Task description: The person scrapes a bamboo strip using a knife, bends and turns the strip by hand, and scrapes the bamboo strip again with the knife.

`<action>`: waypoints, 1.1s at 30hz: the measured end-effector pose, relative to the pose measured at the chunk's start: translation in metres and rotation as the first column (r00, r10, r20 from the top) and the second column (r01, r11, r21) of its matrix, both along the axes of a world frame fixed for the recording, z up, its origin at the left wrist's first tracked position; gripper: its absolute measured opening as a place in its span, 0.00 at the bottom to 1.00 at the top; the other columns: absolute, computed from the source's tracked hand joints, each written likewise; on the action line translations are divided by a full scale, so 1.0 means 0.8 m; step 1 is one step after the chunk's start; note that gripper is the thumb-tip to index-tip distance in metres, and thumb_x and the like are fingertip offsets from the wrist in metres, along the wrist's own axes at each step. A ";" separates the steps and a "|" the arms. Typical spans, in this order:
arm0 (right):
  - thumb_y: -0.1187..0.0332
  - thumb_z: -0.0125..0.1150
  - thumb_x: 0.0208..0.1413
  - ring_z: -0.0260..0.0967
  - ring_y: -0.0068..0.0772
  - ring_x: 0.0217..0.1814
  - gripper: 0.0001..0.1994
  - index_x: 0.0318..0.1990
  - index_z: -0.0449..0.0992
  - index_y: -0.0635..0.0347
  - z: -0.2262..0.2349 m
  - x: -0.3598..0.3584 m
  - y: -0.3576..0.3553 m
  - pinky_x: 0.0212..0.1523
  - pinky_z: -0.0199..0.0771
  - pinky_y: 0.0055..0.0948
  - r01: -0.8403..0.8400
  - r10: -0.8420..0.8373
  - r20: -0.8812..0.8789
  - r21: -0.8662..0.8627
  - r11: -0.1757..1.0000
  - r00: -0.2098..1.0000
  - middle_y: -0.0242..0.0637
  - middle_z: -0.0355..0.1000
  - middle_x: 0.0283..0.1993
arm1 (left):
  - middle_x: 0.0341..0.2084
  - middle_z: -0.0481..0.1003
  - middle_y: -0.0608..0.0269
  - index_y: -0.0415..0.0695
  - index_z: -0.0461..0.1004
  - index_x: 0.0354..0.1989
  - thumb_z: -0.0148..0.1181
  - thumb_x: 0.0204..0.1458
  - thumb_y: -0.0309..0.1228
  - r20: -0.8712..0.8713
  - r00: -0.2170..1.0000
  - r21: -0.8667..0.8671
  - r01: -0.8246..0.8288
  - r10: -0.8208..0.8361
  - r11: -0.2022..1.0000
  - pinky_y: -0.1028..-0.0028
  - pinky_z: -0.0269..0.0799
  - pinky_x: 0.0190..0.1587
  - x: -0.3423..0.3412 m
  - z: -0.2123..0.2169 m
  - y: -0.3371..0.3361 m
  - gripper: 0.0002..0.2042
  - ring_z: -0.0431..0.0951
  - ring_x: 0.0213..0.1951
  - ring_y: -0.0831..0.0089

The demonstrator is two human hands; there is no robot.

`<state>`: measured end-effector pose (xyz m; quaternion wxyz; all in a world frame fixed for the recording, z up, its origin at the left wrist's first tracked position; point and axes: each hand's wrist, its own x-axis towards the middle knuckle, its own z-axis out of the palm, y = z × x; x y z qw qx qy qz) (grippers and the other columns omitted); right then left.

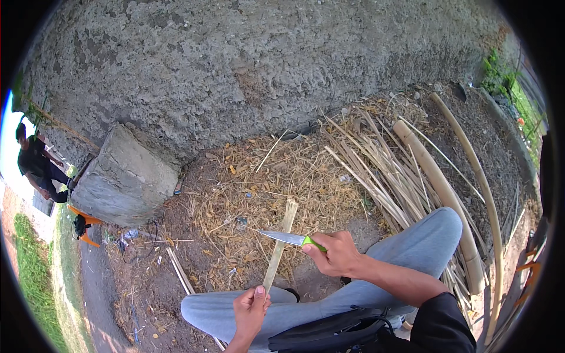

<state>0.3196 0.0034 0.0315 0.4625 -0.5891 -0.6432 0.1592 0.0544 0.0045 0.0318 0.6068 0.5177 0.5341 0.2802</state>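
Observation:
My left hand (251, 309) is closed around the lower end of a flat bamboo strip (274, 263), which points up and slightly right, away from me. My right hand (336, 254) grips the green handle of a knife (285, 236). Its pointed blade lies crosswise over the strip, about midway along it, with the tip to the left. Whether the edge touches the strip or is just above it, I cannot tell. Both hands are above my legs in light blue jeans (406, 241).
Split bamboo strips (376, 170) lie piled at the right, beside a thick bamboo pole (441, 188) and a thinner curved one (479, 176). Shavings and dry leaves cover the ground ahead, up to a rough wall (235, 65). A concrete block (126, 176) and a person (38, 162) are at the left.

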 end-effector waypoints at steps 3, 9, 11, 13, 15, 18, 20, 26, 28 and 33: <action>0.64 0.62 0.56 0.60 0.40 0.10 0.14 0.22 0.71 0.61 0.003 0.002 0.002 0.13 0.57 0.36 -0.004 0.005 -0.018 0.033 0.999 1.000 0.39 0.62 0.12 | 0.12 0.66 0.70 0.37 0.71 0.24 0.52 0.64 0.39 -0.054 0.998 0.060 -0.005 0.008 0.998 0.81 0.55 0.17 -0.001 0.008 -0.008 0.20 0.61 0.15 0.86; 0.65 0.65 0.53 0.60 0.38 0.09 0.12 0.22 0.73 0.60 -0.005 -0.002 0.004 0.12 0.57 0.35 -0.004 0.010 -0.055 0.093 0.996 0.998 0.36 0.61 0.11 | 0.12 0.65 0.71 0.37 0.71 0.23 0.52 0.64 0.37 -0.029 0.999 0.025 -0.045 0.046 0.999 0.81 0.54 0.16 -0.001 0.008 -0.023 0.19 0.60 0.14 0.87; 0.62 0.63 0.55 0.60 0.35 0.08 0.14 0.22 0.74 0.61 -0.010 -0.002 0.006 0.13 0.58 0.35 0.060 -0.064 0.034 0.114 0.992 0.997 0.35 0.61 0.10 | 0.12 0.65 0.71 0.37 0.71 0.23 0.52 0.64 0.37 -0.041 0.998 0.024 -0.056 0.057 0.998 0.81 0.53 0.17 -0.002 0.004 -0.024 0.19 0.60 0.15 0.87; 0.61 0.61 0.57 0.57 0.32 0.08 0.16 0.23 0.74 0.62 -0.020 0.010 0.020 0.13 0.57 0.35 0.192 -0.192 0.014 -0.049 0.980 0.981 0.34 0.60 0.10 | 0.12 0.65 0.71 0.37 0.71 0.22 0.52 0.64 0.37 -0.066 0.996 0.012 -0.054 0.055 0.998 0.81 0.53 0.16 0.000 0.007 -0.023 0.20 0.60 0.15 0.87; 0.57 0.56 0.61 0.54 0.29 0.08 0.20 0.21 0.73 0.61 -0.035 0.066 0.053 0.13 0.56 0.35 0.401 -0.426 -0.036 -0.269 0.875 0.904 0.32 0.60 0.10 | 0.12 0.66 0.71 0.37 0.71 0.22 0.52 0.64 0.37 -0.092 0.995 0.003 -0.041 0.041 0.999 0.81 0.53 0.16 -0.005 0.011 -0.024 0.20 0.60 0.15 0.87; 0.55 0.52 0.64 0.52 0.28 0.09 0.23 0.20 0.70 0.63 -0.024 0.113 0.063 0.13 0.55 0.36 0.485 -0.515 -0.086 -0.234 0.842 0.853 0.33 0.59 0.10 | 0.12 0.66 0.71 0.36 0.71 0.21 0.52 0.64 0.37 -0.154 0.986 0.171 -0.031 0.058 0.985 0.81 0.52 0.17 -0.029 0.015 -0.027 0.21 0.60 0.15 0.87; 0.55 0.52 0.64 0.53 0.30 0.09 0.23 0.22 0.72 0.64 -0.008 0.070 0.051 0.14 0.55 0.36 0.361 -0.381 -0.100 -0.175 0.916 0.919 0.35 0.59 0.10 | 0.12 0.66 0.71 0.36 0.71 0.20 0.52 0.64 0.37 -0.137 0.984 0.009 -0.116 0.116 0.993 0.81 0.53 0.17 -0.033 0.013 -0.015 0.21 0.61 0.15 0.87; 0.59 0.57 0.61 0.57 0.38 0.10 0.18 0.24 0.74 0.64 -0.008 -0.002 0.018 0.14 0.56 0.38 0.040 -0.049 -0.091 -0.102 0.994 0.995 0.40 0.59 0.11 | 0.12 0.65 0.70 0.36 0.71 0.21 0.52 0.64 0.38 -0.123 0.987 0.083 -0.092 0.101 0.992 0.81 0.52 0.16 -0.018 0.006 -0.006 0.21 0.60 0.14 0.86; 0.60 0.58 0.60 0.58 0.40 0.10 0.17 0.24 0.74 0.64 -0.008 -0.006 0.013 0.14 0.57 0.38 0.021 -0.029 -0.097 -0.086 0.996 0.995 0.40 0.59 0.11 | 0.12 0.65 0.70 0.36 0.71 0.21 0.52 0.64 0.38 -0.138 0.986 0.067 -0.087 0.096 0.994 0.81 0.52 0.16 -0.015 0.010 -0.006 0.21 0.60 0.14 0.86; 0.62 0.61 0.57 0.61 0.41 0.10 0.15 0.23 0.73 0.61 -0.011 -0.004 0.011 0.14 0.59 0.37 -0.026 0.021 -0.063 -0.075 0.997 0.998 0.39 0.60 0.10 | 0.11 0.64 0.70 0.37 0.70 0.22 0.51 0.65 0.38 -0.077 0.994 -0.047 -0.081 0.078 0.996 0.81 0.51 0.15 -0.013 0.017 -0.006 0.20 0.59 0.13 0.86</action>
